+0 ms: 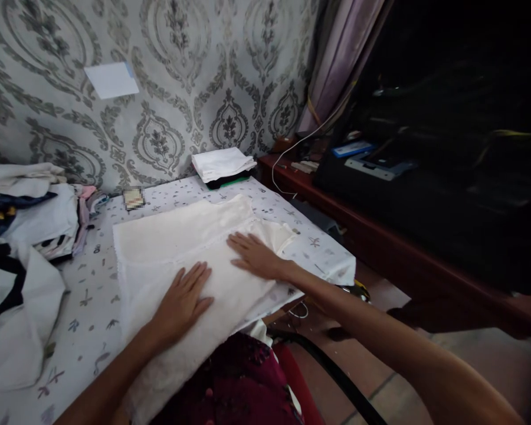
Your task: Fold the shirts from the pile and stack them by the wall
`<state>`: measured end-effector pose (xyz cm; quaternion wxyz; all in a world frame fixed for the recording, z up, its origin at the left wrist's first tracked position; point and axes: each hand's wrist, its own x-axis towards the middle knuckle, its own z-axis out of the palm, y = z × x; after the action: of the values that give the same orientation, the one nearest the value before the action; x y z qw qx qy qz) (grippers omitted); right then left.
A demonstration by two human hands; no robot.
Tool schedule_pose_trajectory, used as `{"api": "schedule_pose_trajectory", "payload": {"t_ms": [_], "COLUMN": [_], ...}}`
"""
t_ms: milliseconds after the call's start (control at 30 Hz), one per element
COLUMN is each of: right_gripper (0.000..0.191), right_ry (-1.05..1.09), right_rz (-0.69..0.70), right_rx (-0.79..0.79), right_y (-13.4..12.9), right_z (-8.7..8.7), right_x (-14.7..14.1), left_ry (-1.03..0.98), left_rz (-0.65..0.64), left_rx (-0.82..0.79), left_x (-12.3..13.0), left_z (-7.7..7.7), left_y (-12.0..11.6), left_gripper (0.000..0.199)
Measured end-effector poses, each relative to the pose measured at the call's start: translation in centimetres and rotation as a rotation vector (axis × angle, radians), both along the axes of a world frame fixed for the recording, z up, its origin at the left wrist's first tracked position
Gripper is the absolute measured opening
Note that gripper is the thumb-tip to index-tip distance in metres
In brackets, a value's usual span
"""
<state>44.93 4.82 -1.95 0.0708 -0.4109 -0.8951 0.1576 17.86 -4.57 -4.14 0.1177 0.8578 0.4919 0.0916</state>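
Observation:
A cream-white garment (159, 236) is spread over a table covered with a patterned white cloth (88, 289), its near edge hanging toward my lap. My left hand (183, 304) lies palm down on the garment's lower middle, fingers apart. To the right, my right hand (254, 255) rests on it too, near the narrower sleeve-like part (277, 233), with its fingers spread. Neither hand grips the fabric. Parts of the garment are hidden under my hands and left forearm.
Piled clothes (44, 218) occupy the left side. Folded white cloth (223, 163) sits on darker pieces at the back, beside the patterned wall. A small pixelated item (134, 198) stands near the wall. A dark red wooden cabinet (380, 260) and thin cable are on the right.

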Motion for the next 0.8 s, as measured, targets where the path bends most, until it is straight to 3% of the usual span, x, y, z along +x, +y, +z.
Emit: {"api": "schedule_pose_trajectory", "payload": {"t_ms": [133, 267, 567, 700, 800], "right_gripper": [0.064, 0.065, 0.064, 0.045, 0.038], "right_ry": [-0.097, -0.146, -0.116, -0.059, 0.032], "right_rz": [-0.29, -0.351, -0.347, -0.348, -0.306], "right_rx": [0.073, 0.121, 0.211, 0.282, 0.318], "right_y": [1.1, 0.9, 1.6, 3.9, 5.9], "right_z": [-2.1, -2.9, -4.2, -2.9, -1.6], "right_x": [7.1, 10.8, 11.4, 10.2, 6.7], "left_ry": [0.08, 0.13, 0.229, 0.243, 0.229], "left_rz": [0.079, 0.086, -0.004, -0.041, -0.043], "left_rx": [0.041, 0.081, 0.211, 0.259, 0.309], "left_x": [-4.4, -6.5, -6.9, -8.3, -9.4], "left_z": [-0.7, -0.7, -0.6, -0.7, -1.1], "left_y": [-1.0, -1.6, -3.1, -3.6, -3.2], "left_gripper": [0.062, 0.062, 0.059, 0.059, 0.06]}}
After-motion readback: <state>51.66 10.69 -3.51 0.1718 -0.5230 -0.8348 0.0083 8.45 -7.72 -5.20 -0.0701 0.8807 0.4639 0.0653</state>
